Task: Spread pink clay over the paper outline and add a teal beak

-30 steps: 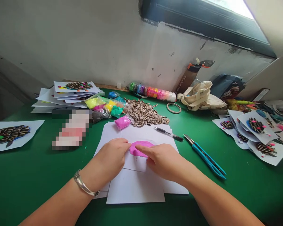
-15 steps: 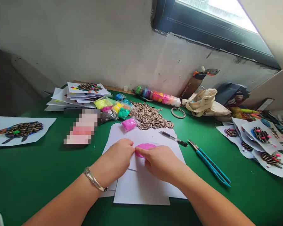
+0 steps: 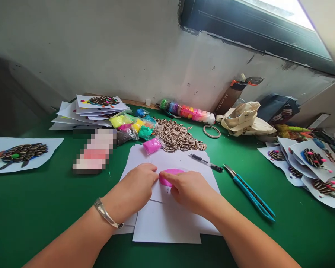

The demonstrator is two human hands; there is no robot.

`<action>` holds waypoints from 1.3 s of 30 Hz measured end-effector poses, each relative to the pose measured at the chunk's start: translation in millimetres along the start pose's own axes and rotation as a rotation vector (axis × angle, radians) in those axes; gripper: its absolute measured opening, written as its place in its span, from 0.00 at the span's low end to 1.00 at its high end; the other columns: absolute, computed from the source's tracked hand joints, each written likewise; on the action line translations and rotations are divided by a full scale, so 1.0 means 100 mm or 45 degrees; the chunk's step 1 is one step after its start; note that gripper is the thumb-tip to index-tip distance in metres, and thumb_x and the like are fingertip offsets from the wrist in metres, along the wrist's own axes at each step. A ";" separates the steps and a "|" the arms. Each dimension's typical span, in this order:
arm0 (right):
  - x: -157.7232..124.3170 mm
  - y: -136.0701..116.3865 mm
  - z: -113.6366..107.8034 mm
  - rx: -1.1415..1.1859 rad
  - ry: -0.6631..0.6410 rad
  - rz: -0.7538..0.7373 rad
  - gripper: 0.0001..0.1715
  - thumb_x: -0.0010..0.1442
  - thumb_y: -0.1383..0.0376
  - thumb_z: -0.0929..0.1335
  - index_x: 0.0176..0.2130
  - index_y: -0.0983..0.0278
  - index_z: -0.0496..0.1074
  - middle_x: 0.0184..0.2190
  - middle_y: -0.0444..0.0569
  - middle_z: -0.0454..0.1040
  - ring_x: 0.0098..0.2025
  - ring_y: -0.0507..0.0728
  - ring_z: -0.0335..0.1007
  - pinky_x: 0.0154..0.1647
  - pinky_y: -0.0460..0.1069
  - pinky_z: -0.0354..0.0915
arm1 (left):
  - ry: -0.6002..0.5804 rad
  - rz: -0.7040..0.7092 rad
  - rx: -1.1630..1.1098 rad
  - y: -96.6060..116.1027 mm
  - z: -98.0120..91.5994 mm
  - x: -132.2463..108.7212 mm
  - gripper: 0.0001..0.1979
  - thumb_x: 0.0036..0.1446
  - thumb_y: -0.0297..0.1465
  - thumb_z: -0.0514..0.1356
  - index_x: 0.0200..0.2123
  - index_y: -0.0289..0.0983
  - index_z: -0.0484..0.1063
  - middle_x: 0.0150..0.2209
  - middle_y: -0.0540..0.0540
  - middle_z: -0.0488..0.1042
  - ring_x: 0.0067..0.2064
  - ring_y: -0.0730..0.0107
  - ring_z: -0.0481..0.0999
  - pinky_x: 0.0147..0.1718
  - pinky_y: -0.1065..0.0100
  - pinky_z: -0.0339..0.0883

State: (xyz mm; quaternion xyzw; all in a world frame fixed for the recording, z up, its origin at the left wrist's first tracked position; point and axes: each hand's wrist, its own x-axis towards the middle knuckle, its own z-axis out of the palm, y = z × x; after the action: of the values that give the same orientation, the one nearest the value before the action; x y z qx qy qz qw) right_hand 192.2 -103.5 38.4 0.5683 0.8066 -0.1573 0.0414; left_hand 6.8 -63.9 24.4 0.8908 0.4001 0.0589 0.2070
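So the pink clay patch (image 3: 165, 182) is sitting flat on the white paper (image 3: 167, 223), well in from the back edge of the green surface (image 3: 304, 234). Right hand (image 3: 194, 190) has its index finger stretched across the clay, other fingers folded under. Left hand (image 3: 135, 188) is curled at the clay's left side. Honestly can't tell if either hand grips anything. Black pen (image 3: 205, 162) lies over the paper's right edge, blue cutter (image 3: 252, 196) just beside it, sunflower seeds (image 3: 177, 136) heaped nearer the back edge.

Craft workspace — seed pile (image 3: 176, 134), clay packets (image 3: 152, 145)
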 end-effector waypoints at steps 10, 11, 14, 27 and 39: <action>-0.01 0.05 0.03 0.128 0.077 -0.064 0.25 0.57 0.71 0.60 0.49 0.53 0.73 0.35 0.42 0.79 0.36 0.53 0.72 0.30 0.46 0.54 | -0.028 -0.015 0.016 0.00 0.01 0.01 0.17 0.56 0.19 0.50 0.31 0.36 0.78 0.35 0.42 0.72 0.41 0.62 0.73 0.41 0.66 0.68; -0.03 0.05 0.03 0.135 0.080 -0.061 0.26 0.57 0.71 0.60 0.51 0.52 0.72 0.36 0.42 0.79 0.36 0.54 0.72 0.31 0.46 0.54 | -0.032 -0.015 0.021 0.00 0.01 0.01 0.17 0.56 0.19 0.49 0.31 0.36 0.78 0.35 0.42 0.72 0.40 0.62 0.73 0.41 0.66 0.68; -0.05 0.03 0.03 0.051 0.033 -0.057 0.30 0.57 0.70 0.60 0.56 0.50 0.69 0.34 0.43 0.80 0.33 0.55 0.72 0.29 0.47 0.54 | -0.034 -0.013 0.031 0.00 0.01 0.01 0.17 0.57 0.20 0.49 0.32 0.36 0.78 0.36 0.41 0.73 0.42 0.61 0.74 0.41 0.65 0.69; -0.01 -0.04 0.02 -0.127 -0.024 -0.092 0.28 0.61 0.68 0.59 0.59 0.53 0.67 0.29 0.46 0.79 0.29 0.56 0.72 0.26 0.48 0.53 | -0.027 -0.038 0.015 0.01 0.01 0.01 0.16 0.56 0.19 0.51 0.33 0.36 0.79 0.37 0.41 0.74 0.40 0.62 0.74 0.42 0.65 0.68; -0.06 0.05 0.04 -0.021 0.027 -0.088 0.30 0.58 0.68 0.60 0.57 0.50 0.70 0.31 0.43 0.80 0.30 0.56 0.72 0.26 0.48 0.52 | -0.078 -0.056 0.020 0.07 -0.05 0.00 0.18 0.53 0.16 0.49 0.32 0.36 0.78 0.36 0.42 0.72 0.40 0.63 0.73 0.40 0.66 0.68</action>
State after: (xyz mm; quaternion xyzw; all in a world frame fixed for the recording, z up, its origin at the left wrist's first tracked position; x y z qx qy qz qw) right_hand 198.2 -108.8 35.4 0.5412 0.8275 -0.1460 0.0321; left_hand 10.6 -66.1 32.0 0.8849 0.4134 0.0237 0.2134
